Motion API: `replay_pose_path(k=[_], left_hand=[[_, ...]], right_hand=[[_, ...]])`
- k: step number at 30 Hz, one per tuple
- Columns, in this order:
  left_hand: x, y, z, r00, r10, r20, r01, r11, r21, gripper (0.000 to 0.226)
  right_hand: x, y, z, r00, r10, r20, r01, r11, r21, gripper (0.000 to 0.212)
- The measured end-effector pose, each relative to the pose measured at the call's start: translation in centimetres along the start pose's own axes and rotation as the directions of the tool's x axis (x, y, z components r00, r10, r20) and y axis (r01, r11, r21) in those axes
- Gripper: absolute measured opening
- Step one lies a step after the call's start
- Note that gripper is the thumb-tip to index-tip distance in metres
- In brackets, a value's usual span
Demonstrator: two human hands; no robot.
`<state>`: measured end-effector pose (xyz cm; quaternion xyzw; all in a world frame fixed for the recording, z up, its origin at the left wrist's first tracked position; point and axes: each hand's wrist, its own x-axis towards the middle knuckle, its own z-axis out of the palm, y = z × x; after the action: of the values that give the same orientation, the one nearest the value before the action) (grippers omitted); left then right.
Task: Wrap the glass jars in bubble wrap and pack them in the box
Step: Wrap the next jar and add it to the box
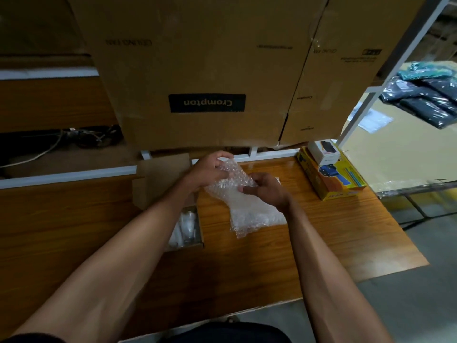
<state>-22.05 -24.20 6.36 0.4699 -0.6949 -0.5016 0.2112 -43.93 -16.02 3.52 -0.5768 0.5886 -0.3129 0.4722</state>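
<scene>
Bubble wrap [247, 204]: a clear, crinkled sheet is held above the desk between both hands; its upper end is bunched around something, and its loose lower end is draped onto the wood.
Wrapped contents: the object inside the bundle cannot be made out through the plastic.
Left hand [210, 169]: its fingers are curled over the top of the bundle, which is gripped from the far side.
Right hand [267, 189]: the near side of the wrap is pinched between thumb and curled fingers, just beside the left hand.
Desk [321, 231]: a wood-grain top, on which the wrap's loose end and the boxes are carried.
Box [190, 226]: a small open carton is seen on the desk under the left forearm, its flap [160, 179] raised at the far side.
Glass jars [188, 224]: clear glass is seen standing inside the box; the number cannot be told.
Yellow carton [333, 179]: laid at the far right of the desk, with a small white box [324, 151] resting on top.
Large cardboard cartons [197, 70]: stacked behind the desk, with "Crompton" printed upside down.
Folded dark garments [425, 95]: seen in plastic on a shelf at the upper right.
</scene>
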Motion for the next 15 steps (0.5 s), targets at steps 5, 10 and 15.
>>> replay_pose_path(k=[5,10,15], left_hand=[[-2.0,0.0,-1.2,0.952,-0.039,-0.303,-0.004,0.99,-0.14,0.057],[-5.1,-2.8,-0.1,0.883,-0.304,-0.359,0.167,0.916,-0.366,0.072],[-8.5,-4.4,1.8,0.962,-0.272,-0.023,0.219,0.818,-0.531,0.04]], right_hand=[[-1.5,-2.0,1.6,1.0,-0.031,-0.004,0.031,0.978,0.204,0.009],[-2.1,-2.2,3.8,0.991,0.042,-0.126,0.008,0.928,0.373,0.069],[-2.4,-2.6,6.0,0.986,0.068,-0.149,-0.003,0.917,0.399,0.061]])
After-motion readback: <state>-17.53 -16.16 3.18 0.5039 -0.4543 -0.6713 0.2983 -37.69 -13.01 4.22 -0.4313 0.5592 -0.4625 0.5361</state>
